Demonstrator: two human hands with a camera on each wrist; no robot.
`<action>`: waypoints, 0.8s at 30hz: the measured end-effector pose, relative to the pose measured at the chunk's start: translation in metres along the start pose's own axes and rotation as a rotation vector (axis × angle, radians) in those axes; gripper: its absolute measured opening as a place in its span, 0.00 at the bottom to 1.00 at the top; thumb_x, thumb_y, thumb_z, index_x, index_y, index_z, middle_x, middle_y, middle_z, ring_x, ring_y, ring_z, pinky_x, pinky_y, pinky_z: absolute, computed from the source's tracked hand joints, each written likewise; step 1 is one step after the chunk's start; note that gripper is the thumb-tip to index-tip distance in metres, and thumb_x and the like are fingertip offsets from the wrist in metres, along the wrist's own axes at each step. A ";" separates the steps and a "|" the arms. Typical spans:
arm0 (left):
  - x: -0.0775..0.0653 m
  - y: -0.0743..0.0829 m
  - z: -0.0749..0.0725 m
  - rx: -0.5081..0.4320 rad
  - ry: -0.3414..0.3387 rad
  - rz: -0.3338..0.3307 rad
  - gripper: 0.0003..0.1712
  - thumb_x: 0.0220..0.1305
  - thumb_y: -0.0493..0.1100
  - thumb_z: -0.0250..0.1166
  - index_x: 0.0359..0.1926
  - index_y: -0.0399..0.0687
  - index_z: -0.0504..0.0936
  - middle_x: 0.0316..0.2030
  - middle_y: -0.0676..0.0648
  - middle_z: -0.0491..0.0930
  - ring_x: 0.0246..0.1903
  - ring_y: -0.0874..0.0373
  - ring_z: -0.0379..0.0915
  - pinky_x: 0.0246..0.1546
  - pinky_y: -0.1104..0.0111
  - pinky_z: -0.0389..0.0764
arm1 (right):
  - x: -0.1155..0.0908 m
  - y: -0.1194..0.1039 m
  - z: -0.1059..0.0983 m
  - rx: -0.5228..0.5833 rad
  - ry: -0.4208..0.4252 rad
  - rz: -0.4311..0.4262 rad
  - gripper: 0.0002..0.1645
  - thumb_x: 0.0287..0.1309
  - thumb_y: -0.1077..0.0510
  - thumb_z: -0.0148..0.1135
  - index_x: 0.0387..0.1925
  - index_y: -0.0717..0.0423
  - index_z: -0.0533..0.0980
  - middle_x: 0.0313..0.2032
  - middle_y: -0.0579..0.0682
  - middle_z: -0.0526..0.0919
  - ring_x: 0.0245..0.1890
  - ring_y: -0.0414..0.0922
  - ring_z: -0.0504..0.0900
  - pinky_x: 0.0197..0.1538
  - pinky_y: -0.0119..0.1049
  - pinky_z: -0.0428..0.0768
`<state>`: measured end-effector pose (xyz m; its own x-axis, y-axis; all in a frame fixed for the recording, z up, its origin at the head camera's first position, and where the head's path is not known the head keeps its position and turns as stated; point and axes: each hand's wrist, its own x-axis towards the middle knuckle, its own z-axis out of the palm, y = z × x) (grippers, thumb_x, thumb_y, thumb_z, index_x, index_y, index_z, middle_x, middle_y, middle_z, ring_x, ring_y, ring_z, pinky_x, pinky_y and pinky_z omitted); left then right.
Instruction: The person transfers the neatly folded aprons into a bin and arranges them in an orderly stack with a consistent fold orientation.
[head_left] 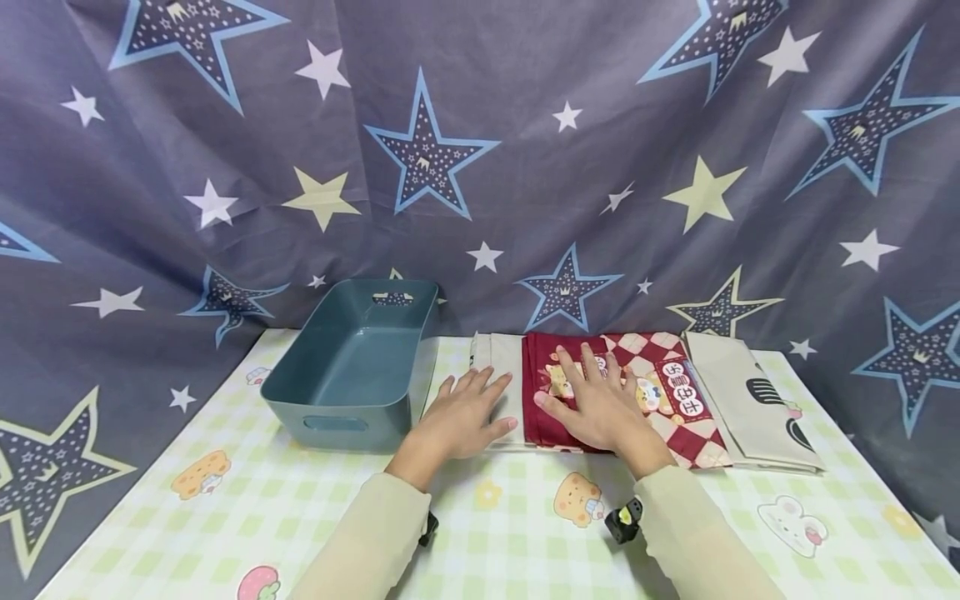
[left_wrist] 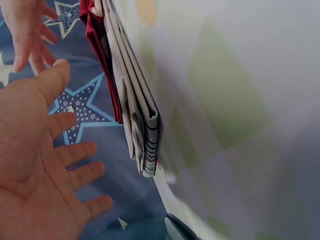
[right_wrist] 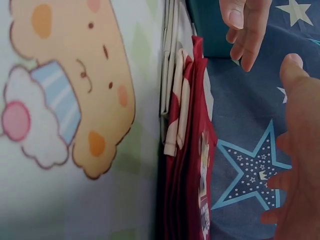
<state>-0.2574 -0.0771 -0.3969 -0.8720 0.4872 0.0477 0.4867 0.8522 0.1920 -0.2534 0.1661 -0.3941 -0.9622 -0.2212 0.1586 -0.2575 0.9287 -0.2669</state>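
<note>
Covering the tabletop is one white-and-green checked cloth, printed with cartoon figures. Two bear prints are counted on it in the head view, one at the left and one near the right wrist, plus one white animal print at the right. The room is closed off behind by a dark grey-blue curtain, printed with many stars, large blue-outlined and small white or yellow.

Tub count: one, teal, set at the back left of the table, two handle slots seen. Folded fabric: four panels seen in a row along the back, right of the tub. From left: cream panel, plain red panel, red-and-cream diamond panel, cream panel with black print. Whether the two red ones are joined cannot be told; the part between them is hidden by a hand.

Hands: two. The left hand is held palm down, fingers spread, over the leftmost panel's near edge. The right hand is held likewise over the red fabric. Nothing is gripped by either; in both wrist views a gap is seen between fingers and fabric. Two pale sleeves counted, and two black wrist devices, one per wrist.
</note>
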 end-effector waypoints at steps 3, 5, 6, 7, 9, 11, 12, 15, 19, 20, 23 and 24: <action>0.005 0.000 0.000 0.019 0.006 0.009 0.42 0.74 0.67 0.54 0.81 0.57 0.56 0.78 0.41 0.56 0.77 0.41 0.51 0.74 0.40 0.51 | 0.003 0.004 0.001 -0.008 0.006 0.003 0.55 0.66 0.21 0.45 0.82 0.47 0.50 0.79 0.66 0.49 0.76 0.74 0.44 0.69 0.78 0.42; 0.008 0.000 -0.001 0.027 0.012 0.016 0.42 0.74 0.66 0.54 0.81 0.57 0.57 0.77 0.41 0.57 0.76 0.41 0.52 0.73 0.40 0.52 | 0.004 0.006 0.001 -0.015 0.010 0.008 0.54 0.67 0.23 0.46 0.82 0.48 0.50 0.78 0.66 0.51 0.75 0.74 0.46 0.69 0.77 0.44; 0.009 0.001 -0.001 0.030 0.014 0.019 0.42 0.74 0.66 0.54 0.80 0.56 0.58 0.77 0.41 0.58 0.76 0.41 0.52 0.73 0.40 0.52 | 0.004 0.008 0.001 -0.017 0.010 0.012 0.53 0.68 0.25 0.47 0.82 0.49 0.50 0.78 0.67 0.51 0.75 0.74 0.48 0.69 0.78 0.46; 0.011 0.001 -0.001 0.030 0.013 0.023 0.41 0.74 0.65 0.55 0.80 0.56 0.58 0.77 0.41 0.58 0.76 0.41 0.52 0.73 0.40 0.53 | 0.005 0.009 0.001 -0.017 0.011 0.015 0.52 0.69 0.26 0.47 0.81 0.50 0.51 0.78 0.67 0.52 0.74 0.75 0.49 0.68 0.78 0.47; 0.013 0.002 -0.001 0.026 0.016 0.030 0.40 0.74 0.64 0.55 0.80 0.55 0.59 0.76 0.40 0.60 0.75 0.41 0.53 0.73 0.41 0.54 | 0.007 0.013 0.001 -0.006 0.003 0.028 0.50 0.71 0.29 0.48 0.81 0.51 0.51 0.77 0.68 0.52 0.74 0.74 0.50 0.68 0.78 0.49; 0.016 0.003 -0.001 0.019 0.015 0.031 0.40 0.75 0.64 0.55 0.79 0.54 0.60 0.76 0.40 0.61 0.75 0.40 0.55 0.73 0.42 0.55 | 0.010 0.017 0.001 0.001 -0.003 0.038 0.49 0.72 0.30 0.48 0.81 0.51 0.51 0.77 0.68 0.51 0.73 0.75 0.51 0.67 0.78 0.51; 0.018 0.004 0.000 0.010 0.014 0.030 0.40 0.75 0.64 0.55 0.80 0.54 0.60 0.75 0.40 0.62 0.74 0.41 0.56 0.72 0.42 0.56 | 0.011 0.020 0.001 0.005 -0.002 0.042 0.49 0.72 0.31 0.49 0.81 0.52 0.51 0.77 0.68 0.52 0.73 0.75 0.52 0.67 0.79 0.52; 0.023 0.005 0.002 -0.030 0.023 0.024 0.40 0.75 0.64 0.54 0.80 0.54 0.59 0.74 0.41 0.65 0.72 0.42 0.60 0.71 0.45 0.60 | 0.016 0.028 0.001 -0.001 0.005 0.060 0.48 0.72 0.33 0.51 0.81 0.53 0.53 0.76 0.69 0.55 0.71 0.75 0.56 0.66 0.78 0.54; 0.031 0.005 0.007 -0.099 0.046 0.027 0.40 0.75 0.63 0.56 0.80 0.54 0.59 0.72 0.42 0.68 0.69 0.42 0.64 0.69 0.46 0.65 | 0.021 0.039 0.000 -0.026 0.024 0.082 0.45 0.72 0.38 0.56 0.79 0.55 0.56 0.74 0.68 0.61 0.68 0.74 0.63 0.65 0.76 0.60; 0.033 0.005 0.008 -0.115 0.053 0.029 0.40 0.75 0.62 0.57 0.79 0.53 0.60 0.71 0.42 0.68 0.68 0.42 0.64 0.68 0.47 0.65 | 0.022 0.042 -0.001 -0.026 0.033 0.082 0.44 0.71 0.40 0.58 0.79 0.55 0.57 0.72 0.69 0.62 0.67 0.74 0.65 0.65 0.75 0.62; 0.038 0.006 0.010 -0.175 0.077 0.036 0.39 0.74 0.58 0.60 0.78 0.47 0.62 0.70 0.40 0.70 0.67 0.43 0.67 0.69 0.49 0.65 | 0.024 0.050 -0.003 0.000 0.063 0.076 0.43 0.69 0.48 0.62 0.77 0.60 0.59 0.69 0.71 0.66 0.64 0.73 0.69 0.63 0.71 0.68; 0.040 0.006 0.010 -0.210 0.081 0.034 0.39 0.74 0.56 0.61 0.78 0.45 0.62 0.68 0.40 0.71 0.65 0.44 0.68 0.69 0.49 0.66 | 0.024 0.052 -0.004 0.014 0.073 0.070 0.42 0.69 0.50 0.62 0.77 0.61 0.59 0.68 0.72 0.68 0.63 0.73 0.70 0.62 0.69 0.70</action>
<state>-0.2888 -0.0507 -0.4037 -0.8609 0.4906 0.1350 0.5015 0.7732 0.3881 -0.2899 0.2106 -0.4009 -0.9690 -0.1334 0.2079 -0.1917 0.9369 -0.2925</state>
